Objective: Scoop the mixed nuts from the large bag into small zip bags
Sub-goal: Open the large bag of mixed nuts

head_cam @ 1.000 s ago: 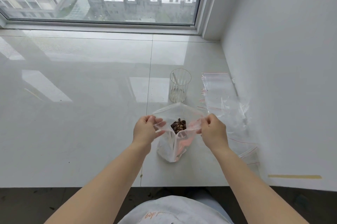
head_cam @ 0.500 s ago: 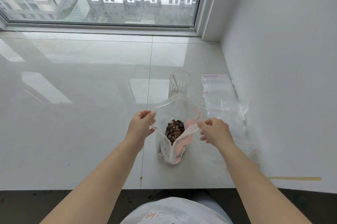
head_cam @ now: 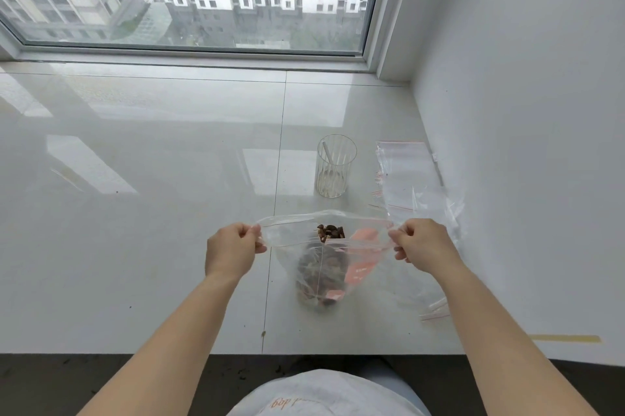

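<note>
Both forearms are bare up to the left hand (head_cam: 233, 248) and the right hand (head_cam: 422, 243), with no sleeve in view. Below and between the hands shows a white shirt (head_cam: 324, 395) with small orange lettering (head_cam: 287, 402), upside down.

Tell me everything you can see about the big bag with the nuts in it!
The large bag is clear, crinkly plastic with a zip strip along its mouth and a pinkish label on its right side. It stands upright on the white ledge, in front of the ribbed glass cup. Brown mixed nuts fill its lower part. The left hand and right hand each pinch one end of the mouth, stretching it wide.
</note>
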